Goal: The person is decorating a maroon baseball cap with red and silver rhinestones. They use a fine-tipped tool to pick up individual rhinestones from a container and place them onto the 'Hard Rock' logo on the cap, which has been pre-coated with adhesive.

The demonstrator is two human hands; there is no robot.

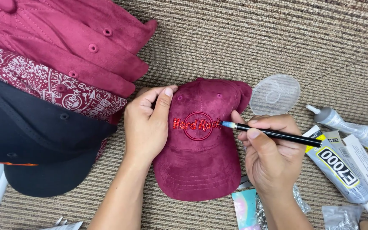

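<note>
Leftmost, a stack of caps [52, 81] lies on the ribbed tan carpet [243, 38]: two plain maroon suede ones on top, a maroon one with white patterning under them, and a black cap [30, 140] nearest the viewer, four in all. Next, the left hand [148, 123] grips the side of a fifth cap, the maroon suede cap [201, 149], thumb pressed on its crown. That cap lies flat in the middle, brim toward the viewer, its front bearing a round emblem of glittering red stones [197, 124]. The right hand [269, 149] is closed around a black pen-like tool [277, 135], whose pale blue tip touches the emblem's right edge. Beyond it sits a clear oval plastic tray [274, 94]. Farther right lie two grey glue tubes, one plain [346, 123], one with a yellow-and-black label [337, 168] on its box. Small foil packets [341, 218] sit by the lower edge.
</note>
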